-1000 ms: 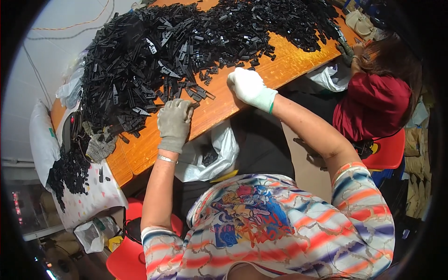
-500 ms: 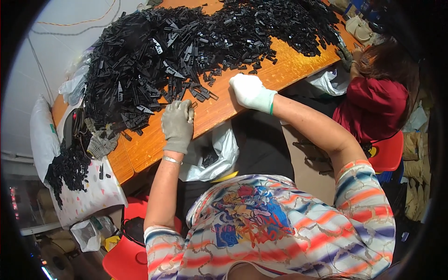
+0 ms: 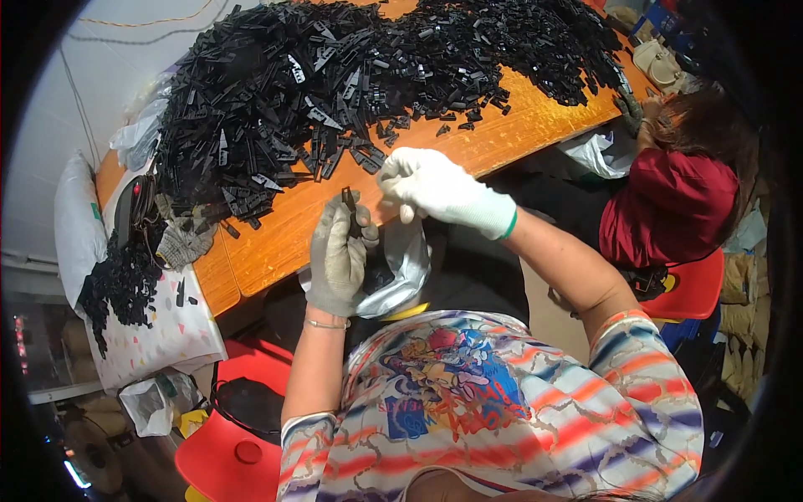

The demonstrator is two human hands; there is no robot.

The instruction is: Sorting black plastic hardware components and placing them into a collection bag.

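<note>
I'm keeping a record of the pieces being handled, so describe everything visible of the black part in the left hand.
The black part is slim and elongated, and looks like hard plastic. It is held by the left hand, whose grey-gloved fingers touch it and hide its lower portion. Its narrow upper end points toward the top of the picture, seen against the wooden table near its front edge. The white-gloved right hand is beside it, apparently apart. Finer details are too small to tell.

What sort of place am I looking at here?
Probably a small workshop for handwork: a heap of small black parts covers much of a wooden table, the left hand and right hand are gloved, and a co-worker sits at the same table.
</note>
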